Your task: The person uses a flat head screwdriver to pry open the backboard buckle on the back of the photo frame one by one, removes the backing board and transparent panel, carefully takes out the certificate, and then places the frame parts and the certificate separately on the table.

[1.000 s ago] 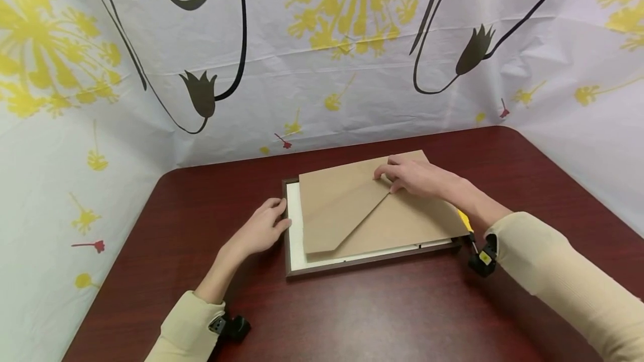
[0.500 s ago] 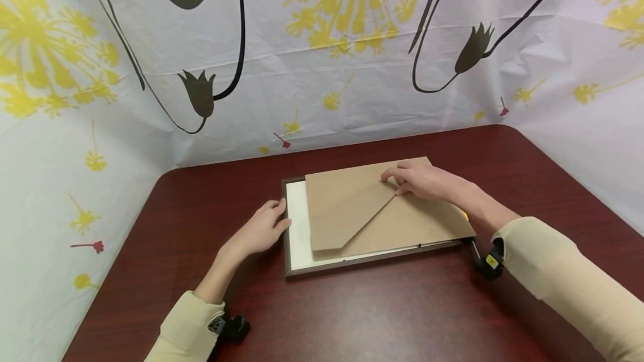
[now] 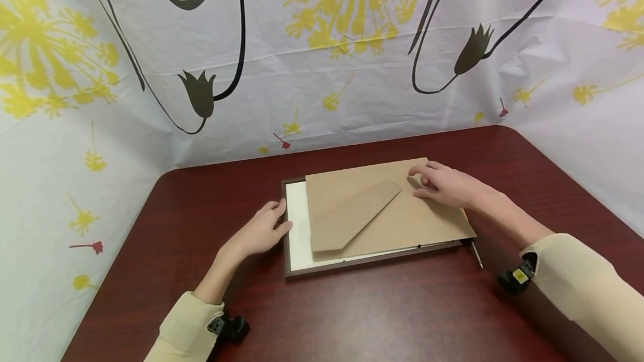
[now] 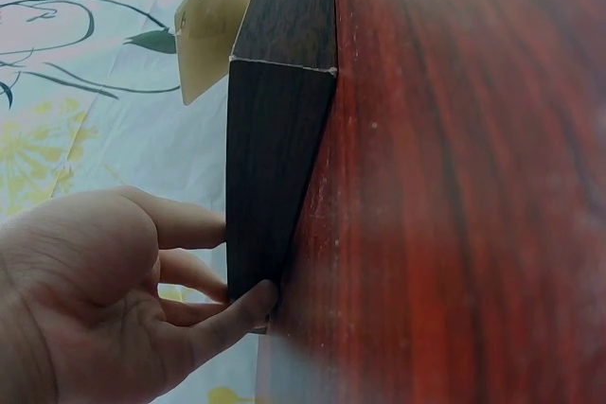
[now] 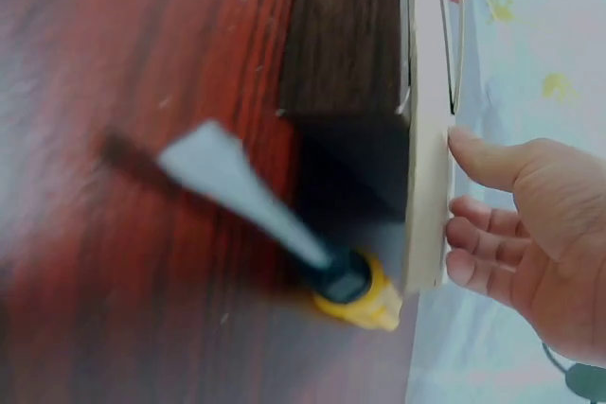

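Screwdriver blurred, mostly under backing board

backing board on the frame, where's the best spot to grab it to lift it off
Probably the right end of the backing board, coming from the right: it overhangs the frame there, so fingers can get underneath. The right hand rests flat on top; the left hand steadies the frame's left edge.

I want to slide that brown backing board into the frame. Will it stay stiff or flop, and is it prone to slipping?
The backing board probably stays stiff: it overhangs the frame unsupported without sagging. It looks thin, so likely light. Its smooth face may slip under the right hand, whose fingers lie flat on it; the left hand bracing the frame should help.
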Demonstrator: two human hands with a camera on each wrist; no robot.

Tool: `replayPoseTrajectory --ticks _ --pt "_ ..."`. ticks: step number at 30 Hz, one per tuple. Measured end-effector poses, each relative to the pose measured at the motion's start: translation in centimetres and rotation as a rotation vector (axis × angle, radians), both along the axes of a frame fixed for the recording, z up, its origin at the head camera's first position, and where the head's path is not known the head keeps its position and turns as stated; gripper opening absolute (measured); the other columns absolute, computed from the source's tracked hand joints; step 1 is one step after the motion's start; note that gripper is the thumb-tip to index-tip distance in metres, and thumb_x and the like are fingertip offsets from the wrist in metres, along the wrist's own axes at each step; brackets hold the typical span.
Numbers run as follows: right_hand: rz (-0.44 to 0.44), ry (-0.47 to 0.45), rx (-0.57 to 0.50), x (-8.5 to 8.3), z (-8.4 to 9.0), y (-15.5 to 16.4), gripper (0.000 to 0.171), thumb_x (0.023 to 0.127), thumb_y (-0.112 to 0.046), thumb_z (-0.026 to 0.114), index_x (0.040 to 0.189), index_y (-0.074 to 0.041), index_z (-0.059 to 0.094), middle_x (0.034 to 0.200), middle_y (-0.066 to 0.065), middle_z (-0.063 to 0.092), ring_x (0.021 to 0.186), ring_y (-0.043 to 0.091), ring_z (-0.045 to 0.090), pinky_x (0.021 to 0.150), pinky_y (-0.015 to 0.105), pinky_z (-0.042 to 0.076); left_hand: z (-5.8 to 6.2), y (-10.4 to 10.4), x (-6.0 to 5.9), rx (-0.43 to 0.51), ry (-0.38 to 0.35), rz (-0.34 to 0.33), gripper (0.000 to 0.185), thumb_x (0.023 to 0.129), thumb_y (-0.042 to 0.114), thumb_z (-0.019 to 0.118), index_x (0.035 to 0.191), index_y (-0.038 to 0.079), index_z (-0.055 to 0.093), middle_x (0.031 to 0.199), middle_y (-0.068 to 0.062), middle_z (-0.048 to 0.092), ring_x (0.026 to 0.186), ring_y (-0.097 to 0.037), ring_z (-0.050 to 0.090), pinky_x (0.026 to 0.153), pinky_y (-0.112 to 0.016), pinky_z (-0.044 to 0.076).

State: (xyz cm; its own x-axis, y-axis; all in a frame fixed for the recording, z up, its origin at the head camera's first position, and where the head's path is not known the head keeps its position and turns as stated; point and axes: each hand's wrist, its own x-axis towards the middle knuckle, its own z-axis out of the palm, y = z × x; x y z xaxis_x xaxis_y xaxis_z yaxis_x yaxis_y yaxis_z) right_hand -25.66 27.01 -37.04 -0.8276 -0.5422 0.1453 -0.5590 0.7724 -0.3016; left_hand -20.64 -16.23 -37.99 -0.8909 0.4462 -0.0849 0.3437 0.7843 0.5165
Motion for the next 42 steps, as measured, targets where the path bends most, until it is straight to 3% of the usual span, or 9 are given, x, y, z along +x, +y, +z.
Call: replayPoseTrajectory --ticks 5,9,14,20,25,29,34,37,42 --pt "-0.079 0.019 -0.01 0.5 -0.3 1.4 0.039 0.094 -0.02 0.074 0.124 -0.002 0.059 0.089 0.001 0.051 0.086 0.018 0.048 0.076 0.039 0.045 0.1 0.0 0.0 0.004 -0.003 0.006 0.061 0.106 0.017 0.052 0.15 -0.016 0.028 0.152 -0.033 0.035 0.141 -0.041 0.037 0.112 -0.053 0.035" --pt "-0.152 -0.008 -0.023 0.7 -0.5 2.4 0.042 0.094 -0.021 0.074 0.127 0.0 0.057 0.095 0.008 0.054 0.09 0.024 0.052 0.077 0.044 0.046 0.1 0.0 0.1 0.002 -0.002 0.002 0.061 0.106 0.017 0.052 0.15 -0.017 0.028 0.152 -0.033 0.035 0.141 -0.041 0.037 0.112 -0.053 0.035" --pt "-0.195 -0.1 -0.064 0.6 -0.9 3.1 0.051 0.096 -0.025 0.071 0.129 0.009 0.051 0.098 0.016 0.063 0.09 0.03 0.061 0.079 0.048 0.048 -0.1 0.0 0.0 0.003 -0.004 0.002 0.062 0.106 0.017 0.052 0.151 -0.016 0.027 0.152 -0.033 0.035 0.141 -0.041 0.037 0.112 -0.053 0.035" --pt "-0.266 -0.234 -0.135 0.8 -1.0 3.6 0.066 0.099 -0.03 0.067 0.136 0.019 0.043 0.099 0.021 0.068 0.091 0.033 0.066 0.076 0.044 0.052 -0.2 0.0 0.0 0.007 -0.003 0.0 0.062 0.105 0.018 0.053 0.151 -0.016 0.027 0.152 -0.033 0.035 0.141 -0.04 0.037 0.111 -0.052 0.036" --pt "-0.288 -0.27 -0.205 1.0 -1.0 3.8 0.059 0.102 -0.031 0.063 0.134 0.016 0.05 0.102 0.017 0.069 0.089 0.026 0.063 0.071 0.034 0.05 -0.4 0.1 -0.1 0.004 0.003 -0.013 0.063 0.106 0.019 0.053 0.151 -0.016 0.027 0.152 -0.033 0.035 0.14 -0.04 0.039 0.111 -0.052 0.037" --pt "-0.314 -0.357 -0.352 1.2 -1.1 4.2 0.047 0.105 -0.032 0.057 0.13 0.008 0.054 0.097 0.011 0.066 0.08 0.019 0.06 0.066 0.031 0.049 -0.5 0.1 -0.2 -0.003 -0.007 -0.02 0.065 0.106 0.021 0.054 0.152 -0.015 0.026 0.153 -0.033 0.033 0.14 -0.041 0.038 0.111 -0.052 0.037" --pt "-0.296 -0.531 -0.648 1.4 -0.9 4.7 0.044 0.108 -0.027 0.051 0.135 0.007 0.042 0.091 0.003 0.063 0.07 0.014 0.06 0.062 0.03 0.051 -0.6 0.1 -0.2 -0.005 -0.018 -0.013 0.066 0.105 0.022 0.054 0.153 -0.014 0.025 0.154 -0.032 0.032 0.141 -0.04 0.037 0.111 -0.052 0.036" --pt "-0.253 -0.577 -0.794 1.7 -0.5 4.6 0.04 0.109 -0.023 0.048 0.135 0.006 0.039 0.092 -0.001 0.067 0.074 0.013 0.066 0.063 0.031 0.056 -0.6 0.0 -0.2 -0.003 -0.024 -0.012 0.066 0.106 0.021 0.054 0.153 -0.014 0.024 0.154 -0.032 0.031 0.142 -0.04 0.036 0.111 -0.052 0.036" --pt "-0.188 -0.598 -1.033 2.3 0.4 4.8 0.024 0.108 -0.019 0.049 0.128 -0.006 0.045 0.091 0.0 0.071 0.072 0.015 0.072 0.061 0.031 0.058 -0.7 -0.1 -0.1 -0.001 -0.034 -0.007 0.066 0.106 0.021 0.053 0.153 -0.014 0.023 0.155 -0.032 0.029 0.144 -0.04 0.033 0.112 -0.052 0.034"
